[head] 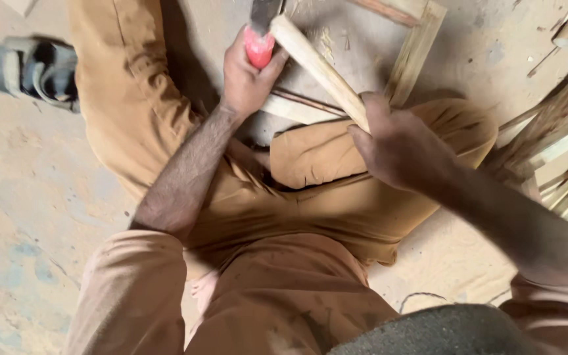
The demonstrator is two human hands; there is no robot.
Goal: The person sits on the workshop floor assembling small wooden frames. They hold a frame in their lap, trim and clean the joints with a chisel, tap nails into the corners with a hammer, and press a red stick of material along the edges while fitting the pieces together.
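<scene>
Head view, nearest first: tan trousers (310,197) fill the lower centre, one knee folded toward 3 o'clock. At 2 o'clock from that knee the right hand (399,148) is closed around the lower end of a pale wooden stick (320,69), which slants up toward 11 o'clock. Beyond, at 12 o'clock, the left hand (248,75) is clenched on a red tool handle (258,49), its grey metal head touching the stick's top end. Farther off, wooden slats (560,144) lie stacked at 3 o'clock, a sandalled foot (31,69) at 10 o'clock.
</scene>
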